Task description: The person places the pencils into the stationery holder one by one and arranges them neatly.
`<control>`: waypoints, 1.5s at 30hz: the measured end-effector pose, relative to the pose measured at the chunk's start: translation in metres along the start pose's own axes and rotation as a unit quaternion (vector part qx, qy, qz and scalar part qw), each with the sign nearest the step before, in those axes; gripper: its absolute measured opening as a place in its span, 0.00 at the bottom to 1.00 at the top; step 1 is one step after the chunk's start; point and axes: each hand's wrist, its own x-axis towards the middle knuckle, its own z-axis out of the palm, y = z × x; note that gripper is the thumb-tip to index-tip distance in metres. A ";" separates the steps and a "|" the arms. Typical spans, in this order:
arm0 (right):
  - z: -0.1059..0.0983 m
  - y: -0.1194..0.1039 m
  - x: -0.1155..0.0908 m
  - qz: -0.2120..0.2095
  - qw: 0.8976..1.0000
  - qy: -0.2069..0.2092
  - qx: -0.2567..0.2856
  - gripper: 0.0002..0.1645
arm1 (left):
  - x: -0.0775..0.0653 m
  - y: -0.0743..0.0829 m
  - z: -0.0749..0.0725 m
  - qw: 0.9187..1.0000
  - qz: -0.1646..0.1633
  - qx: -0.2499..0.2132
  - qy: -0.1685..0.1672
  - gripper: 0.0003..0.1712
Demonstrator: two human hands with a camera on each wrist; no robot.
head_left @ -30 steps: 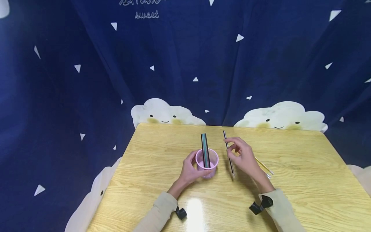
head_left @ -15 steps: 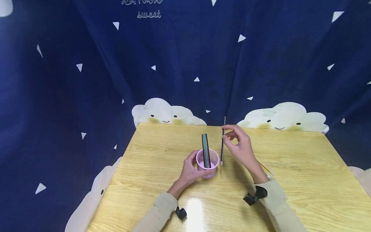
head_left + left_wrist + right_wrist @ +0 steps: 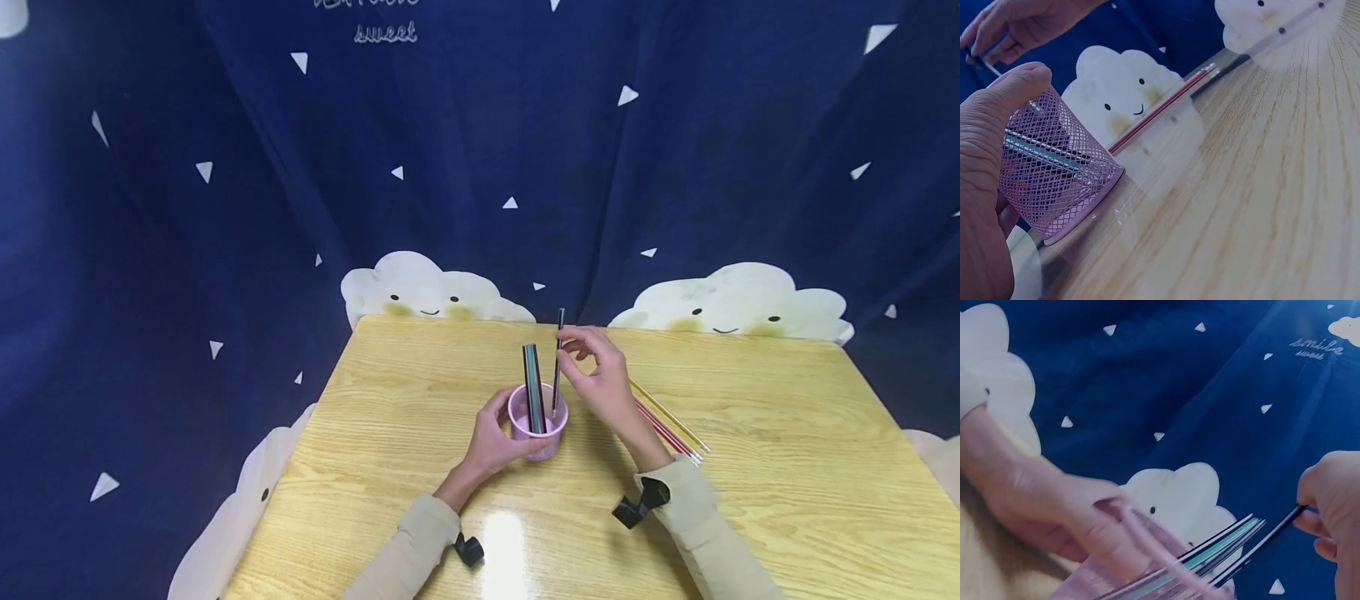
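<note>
My left hand [image 3: 491, 442] grips a pink mesh pencil cup [image 3: 1063, 169] that stands on the table, with its thumb and fingers round the side. Several black and teal pencils [image 3: 533, 387] lean together in the cup. A dark pencil [image 3: 557, 375] is pinched between thumb and fingertips of my right hand [image 3: 600, 379], just right of the cup. That pencil is nearly upright, and its lower end overlaps the cup's opening in the head view. In the right wrist view, the right hand [image 3: 1338, 512] holds the dark pencil close beside the others.
To the right of the cup, a yellow pencil [image 3: 671, 417] and red pencils [image 3: 663, 429] lie on the wooden table [image 3: 787, 467], partly behind the right forearm. A dark blue curtain [image 3: 480, 150] with clouds and triangles hangs behind the table's far edge.
The right hand has lifted the dark pencil and brought it left, from beside the cup to over its opening. The pencil has turned more upright. The left hand and cup have stayed put.
</note>
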 end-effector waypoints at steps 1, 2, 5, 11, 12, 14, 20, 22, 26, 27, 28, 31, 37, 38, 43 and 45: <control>0.001 0.003 -0.003 -0.001 1.000 -0.010 -0.010 0.20 | 0.000 0.001 0.000 1.000 0.003 0.001 0.000 0.51; 0.002 0.006 -0.006 0.001 1.000 -0.021 -0.017 0.21 | 0.000 0.000 0.001 1.000 0.004 0.000 -0.001 0.51; 0.004 0.014 -0.015 0.011 0.998 -0.050 -0.036 0.21 | 0.001 0.001 0.001 1.000 0.004 0.010 -0.005 0.51; 0.008 0.022 -0.026 0.033 0.993 -0.090 -0.066 0.22 | 0.001 0.004 0.000 1.000 -0.012 0.019 -0.006 0.49; 0.008 0.023 -0.027 0.037 0.993 -0.095 -0.067 0.22 | 0.001 0.003 0.000 1.000 -0.014 0.018 -0.006 0.49; 0.009 0.024 -0.028 0.044 0.992 -0.101 -0.061 0.22 | 0.001 0.002 0.000 1.000 -0.012 0.016 -0.006 0.49; 0.013 0.023 -0.028 0.061 0.991 -0.103 -0.059 0.23 | 0.001 0.001 0.001 1.000 -0.005 0.011 -0.007 0.49; 0.013 0.022 -0.029 0.061 0.991 -0.105 -0.059 0.23 | 0.001 0.002 0.001 1.000 -0.006 0.007 -0.006 0.49; 0.014 0.022 -0.030 0.057 0.991 -0.110 -0.058 0.21 | 0.002 0.003 0.002 1.000 -0.003 0.002 -0.003 0.50; 0.014 0.021 -0.031 0.057 0.991 -0.111 -0.058 0.21 | 0.001 0.003 0.002 1.000 0.000 0.001 -0.003 0.50; 0.015 0.021 -0.031 0.058 0.990 -0.112 -0.059 0.21 | 0.001 0.003 0.002 1.000 0.002 0.001 -0.003 0.50; 0.015 0.020 -0.032 0.061 0.989 -0.115 -0.064 0.20 | 0.001 0.003 0.001 1.000 0.006 0.007 -0.003 0.50; 0.010 0.019 -0.035 0.069 0.989 -0.109 -0.072 0.18 | 0.000 0.001 -0.001 1.000 -0.003 0.017 -0.004 0.48; 0.008 0.019 -0.036 0.070 0.989 -0.105 -0.074 0.18 | 0.000 0.001 -0.001 1.000 -0.004 0.019 -0.005 0.48; -0.005 0.025 -0.041 0.067 0.991 -0.077 -0.087 0.18 | 0.001 0.003 0.000 1.000 0.002 0.022 -0.001 0.50; -0.011 0.029 -0.044 0.065 0.991 -0.068 -0.093 0.18 | 0.001 0.006 0.001 1.000 0.005 0.019 0.001 0.50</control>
